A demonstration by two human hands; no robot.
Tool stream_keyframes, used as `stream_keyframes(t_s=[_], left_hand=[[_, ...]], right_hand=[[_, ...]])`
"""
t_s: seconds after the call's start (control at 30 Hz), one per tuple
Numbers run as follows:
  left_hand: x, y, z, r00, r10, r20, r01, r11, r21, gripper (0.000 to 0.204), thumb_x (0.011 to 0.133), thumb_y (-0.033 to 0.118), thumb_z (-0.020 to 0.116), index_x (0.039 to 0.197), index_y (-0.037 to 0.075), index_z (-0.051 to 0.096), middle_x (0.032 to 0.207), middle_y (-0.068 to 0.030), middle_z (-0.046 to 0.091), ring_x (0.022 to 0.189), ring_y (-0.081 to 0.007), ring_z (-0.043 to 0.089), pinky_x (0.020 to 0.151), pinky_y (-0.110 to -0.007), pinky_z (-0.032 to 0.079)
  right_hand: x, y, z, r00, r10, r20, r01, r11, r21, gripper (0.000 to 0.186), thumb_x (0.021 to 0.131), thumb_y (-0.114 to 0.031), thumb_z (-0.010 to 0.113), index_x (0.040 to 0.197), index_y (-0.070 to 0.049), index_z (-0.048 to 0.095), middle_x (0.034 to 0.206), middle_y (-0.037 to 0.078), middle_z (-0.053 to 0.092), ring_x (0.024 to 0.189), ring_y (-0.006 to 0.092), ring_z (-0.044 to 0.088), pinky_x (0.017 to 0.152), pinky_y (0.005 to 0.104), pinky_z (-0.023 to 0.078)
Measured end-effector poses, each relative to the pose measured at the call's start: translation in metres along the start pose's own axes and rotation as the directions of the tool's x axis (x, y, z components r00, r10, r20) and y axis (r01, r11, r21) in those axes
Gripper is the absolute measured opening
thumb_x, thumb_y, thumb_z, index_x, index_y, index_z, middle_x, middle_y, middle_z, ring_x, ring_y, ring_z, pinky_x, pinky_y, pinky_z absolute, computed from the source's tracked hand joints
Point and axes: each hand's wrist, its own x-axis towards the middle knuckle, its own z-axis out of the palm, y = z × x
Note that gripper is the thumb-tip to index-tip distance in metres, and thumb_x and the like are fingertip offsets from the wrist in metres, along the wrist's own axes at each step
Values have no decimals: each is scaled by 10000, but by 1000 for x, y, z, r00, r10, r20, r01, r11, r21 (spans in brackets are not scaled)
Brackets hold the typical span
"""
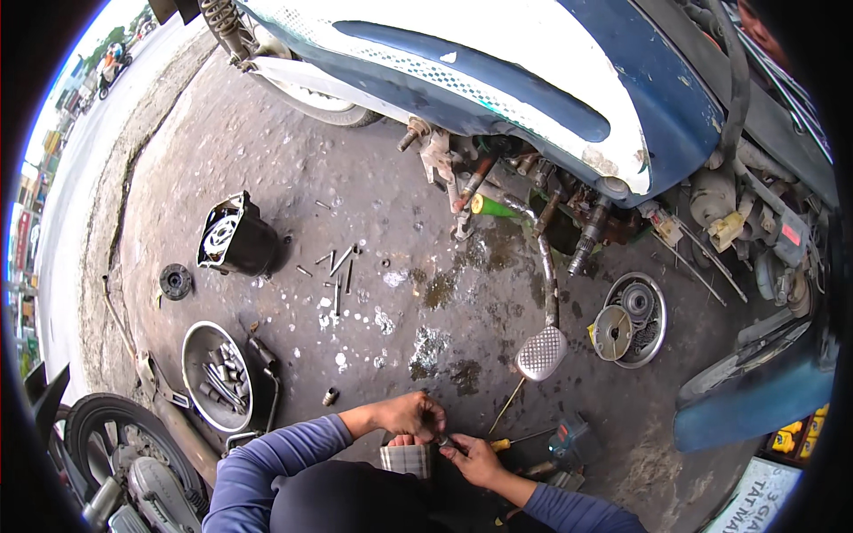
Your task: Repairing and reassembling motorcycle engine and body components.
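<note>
Both of my hands are low in the middle, close together over the ground. My left hand (413, 415) is closed, its fingers pinched at the near end of a small dark part (444, 441). My right hand (477, 460) grips that same part from the other side with thumb and fingers. Its exact kind is too small and too covered to tell. Just right of my right hand lies a screwdriver with a yellow handle (500, 444). A small metal socket (330, 396) stands on the ground to the left of my left hand.
A blue and white motorbike (551, 80) spans the far side, its engine area opened. Loose bolts (338, 275) lie mid-ground. A bowl of sockets (188, 364) and a black casing (240, 244) are left; a metal basin with gears (659, 346) is right. Another motorbike's wheel (84, 413) stands lower left.
</note>
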Motion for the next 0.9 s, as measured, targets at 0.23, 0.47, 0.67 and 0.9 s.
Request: stream_keyframes(t_s=[0.23,0.47,0.67,0.9], left_hand=[[3,0,-1,991,-42,127,56,993,-108,134,716,25,685,837,24,627,702,7,595,662,-67,533,606,-278,470],[4,2,6,996,88,-31,-84,990,115,168,705,53,666,858,-6,630,738,-86,616,668,-181,592,628,-325,483],[6,6,11,946,321,-51,-276,877,394,276,672,36,661,936,-42,632,872,-209,649,826,-374,644,707,-413,510],[3,2,21,943,296,-153,-188,851,490,223,656,33,681,860,-17,603,889,-183,618,795,-379,621,685,-421,505]], right_hand=[[-6,-17,-4,998,-21,57,16,996,88,352,934,-279,666,1103,29,641,801,63,658,761,76,530,702,289,478],[-4,-12,-7,996,42,77,-46,997,63,325,930,-266,682,1070,26,658,801,6,654,711,53,532,661,249,464],[8,4,-6,985,137,105,-156,968,196,272,942,-226,670,1024,33,663,807,2,657,709,51,576,661,234,472],[8,0,-2,993,103,61,-110,985,130,299,941,-235,669,1023,52,660,812,36,681,726,67,618,662,250,496]])
